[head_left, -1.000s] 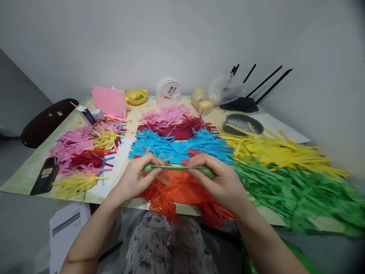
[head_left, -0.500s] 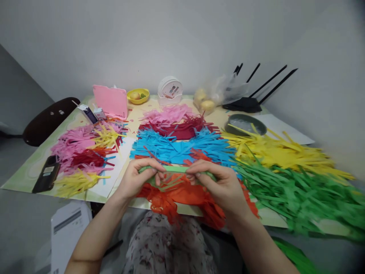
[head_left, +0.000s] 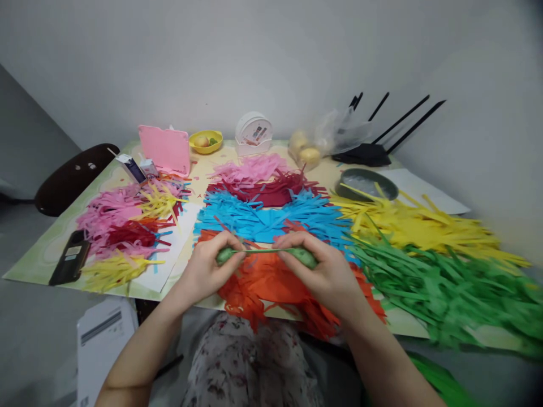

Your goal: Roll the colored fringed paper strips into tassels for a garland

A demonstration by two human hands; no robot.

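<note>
My left hand and my right hand pinch a green strip with thumbs and forefingers. Its middle stretches between them as a thin line, and its ends bunch up within the curled fingers. Both hands hover over a pile of orange strips at the table's near edge. Beyond that lie blue fringed strips, dark red ones and pink ones. I cannot tell whether they are paper or cloth.
Green strips and yellow strips cover the table's right side. Mixed coloured strips and a black phone-like object lie at left. Behind stand a pink case, yellow bowl, grey dish and black router.
The stretch of green strip between my hands has gone from a flat band to a thin line. Green now bulges inside both hands, which have turned slightly.
</note>
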